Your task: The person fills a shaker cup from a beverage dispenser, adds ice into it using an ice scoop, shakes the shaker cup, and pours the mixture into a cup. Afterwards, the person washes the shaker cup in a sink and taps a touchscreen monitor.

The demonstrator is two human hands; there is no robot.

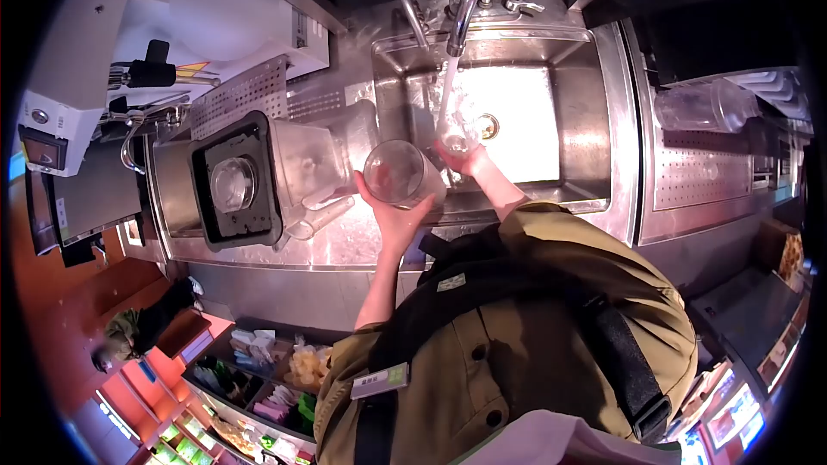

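Observation:
My left hand is wrapped round a clear, wide-mouthed container at the left edge of the steel sink. Over the basin, my right hand has its fingers closed round a small clear cup-like piece; its exact kind is hard to make out. Water runs from the curved faucet down onto that piece. Below the stream, the drain shows in the brightly lit sink floor.
Left of the sink, a clear pitcher with a handle lies beside a black tub that holds a round clear container. A perforated drain panel and another clear container are at right. A person is at far lower left.

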